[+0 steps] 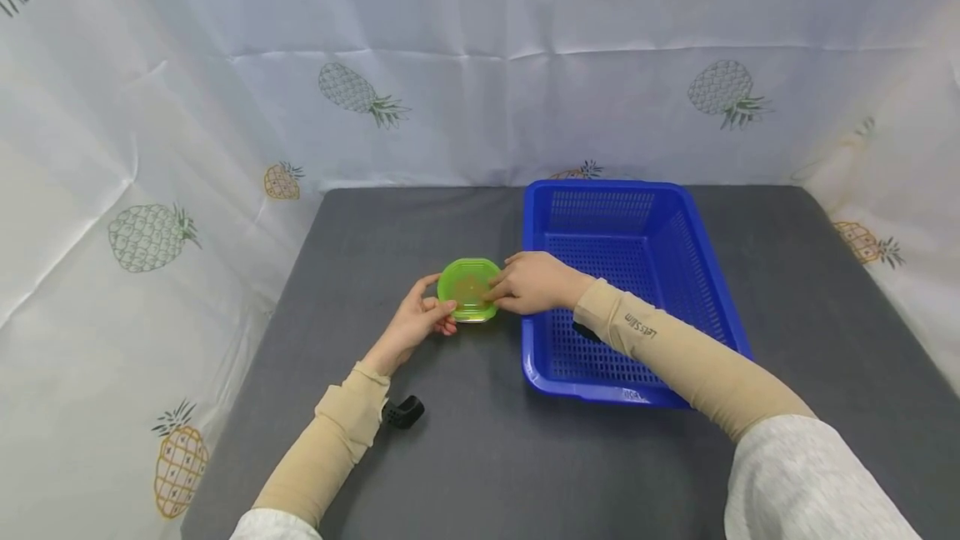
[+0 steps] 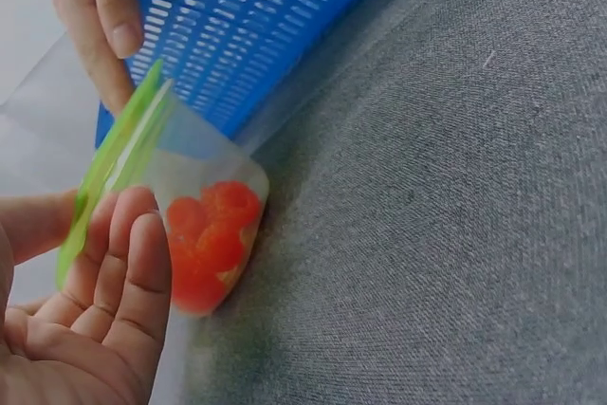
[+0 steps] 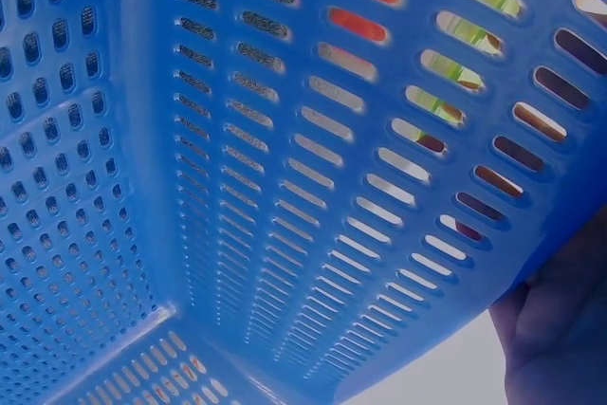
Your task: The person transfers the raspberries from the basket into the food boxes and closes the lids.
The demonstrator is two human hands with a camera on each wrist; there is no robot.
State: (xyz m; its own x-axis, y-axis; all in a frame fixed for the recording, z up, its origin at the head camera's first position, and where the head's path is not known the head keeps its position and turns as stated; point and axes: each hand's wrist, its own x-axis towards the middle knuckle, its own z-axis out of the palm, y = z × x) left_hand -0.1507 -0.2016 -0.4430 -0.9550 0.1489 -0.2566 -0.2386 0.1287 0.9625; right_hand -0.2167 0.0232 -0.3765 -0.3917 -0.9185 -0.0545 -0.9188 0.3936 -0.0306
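A small clear container with a green lid [image 1: 468, 277] is between the two hands, left of the blue basket. Through its side, red-orange round pieces [image 2: 220, 246] show. My left hand [image 1: 412, 323] pinches the lid's near left edge, thumb on top and fingers under the rim. From the right, my right hand [image 1: 536, 282] reaches across the basket wall, its fingertips touching the lid's right edge. Whether those fingertips grip or only press cannot be made out. In the right wrist view the basket wall hides most of the container, and the right hand [image 3: 560, 329] is dark.
The blue perforated basket [image 1: 531, 348] stands on the grey-covered table [image 1: 465, 440], right of the container. A black strap piece [image 1: 405, 412] shows beside the left wrist. White pineapple-print curtains [image 1: 450, 7] hang behind and at both sides.
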